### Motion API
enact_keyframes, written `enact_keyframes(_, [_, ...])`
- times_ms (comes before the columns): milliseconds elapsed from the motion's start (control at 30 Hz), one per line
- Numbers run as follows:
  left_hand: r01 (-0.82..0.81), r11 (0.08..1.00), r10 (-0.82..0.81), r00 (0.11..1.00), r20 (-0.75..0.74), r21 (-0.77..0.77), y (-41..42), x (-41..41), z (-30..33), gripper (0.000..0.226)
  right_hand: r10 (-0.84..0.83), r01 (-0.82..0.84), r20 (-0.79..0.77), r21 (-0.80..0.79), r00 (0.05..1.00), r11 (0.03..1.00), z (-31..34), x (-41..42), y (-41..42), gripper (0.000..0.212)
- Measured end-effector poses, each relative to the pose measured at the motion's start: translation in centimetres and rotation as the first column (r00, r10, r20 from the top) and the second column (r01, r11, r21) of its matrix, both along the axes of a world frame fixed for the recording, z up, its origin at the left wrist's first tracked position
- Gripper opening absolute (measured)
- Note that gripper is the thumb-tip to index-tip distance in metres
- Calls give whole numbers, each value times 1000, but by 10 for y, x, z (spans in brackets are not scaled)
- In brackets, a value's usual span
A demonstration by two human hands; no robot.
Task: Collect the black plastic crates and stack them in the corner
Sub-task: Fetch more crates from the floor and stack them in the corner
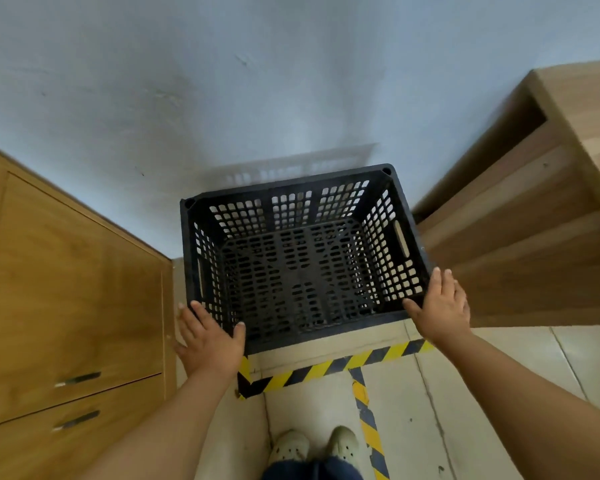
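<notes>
Crate (302, 258): black, sits in the corner by the wall (222, 81), between the cupboard (70, 289) and wooden shelf (520, 237).
Left hand (210, 337): my grip is wide, fingers flat on the near corner.
Right hand (440, 306): wide too, resting on the rim.
Tip: I think both sides need an even push, square to the wall.

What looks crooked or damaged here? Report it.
The black perforated plastic crate sits skewed to the yellow-and-black floor tape. Left hand and right hand touch its near corners. No damage visible.
</notes>
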State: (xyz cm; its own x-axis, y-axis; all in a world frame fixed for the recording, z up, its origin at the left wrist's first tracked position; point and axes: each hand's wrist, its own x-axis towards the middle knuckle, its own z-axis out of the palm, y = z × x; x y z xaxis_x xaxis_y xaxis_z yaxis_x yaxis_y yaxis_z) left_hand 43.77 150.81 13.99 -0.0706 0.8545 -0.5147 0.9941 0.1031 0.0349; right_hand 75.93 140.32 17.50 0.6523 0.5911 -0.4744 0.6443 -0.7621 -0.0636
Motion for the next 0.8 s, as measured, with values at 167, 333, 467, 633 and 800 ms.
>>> enact_keyframes(167, [277, 944, -283, 959, 12, 177, 10, 15, 51, 81, -5, 2, 23, 102, 1000, 995, 36, -14, -24, 80])
enact_keyframes(333, [510, 838, -527, 849, 43, 192, 11, 43, 62, 75, 43, -44, 15, 62, 999, 997, 43, -18, -40, 77])
enact_keyframes(467, [799, 594, -788, 601, 132, -95, -17, 75, 38, 80, -18, 19, -26, 64, 999, 998, 34, -30, -56, 76])
enact_keyframes(633, [796, 542, -789, 592, 163, -268, -51, 125, 9, 95, -84, 87, -52, 54, 995, 995, 11, -35, -84, 77])
enact_keyframes(800, [755, 585, -775, 628, 71, -296, -57, 137, 3, 106, -173, 176, -67, 34, 983, 984, 4, -33, -106, 76])
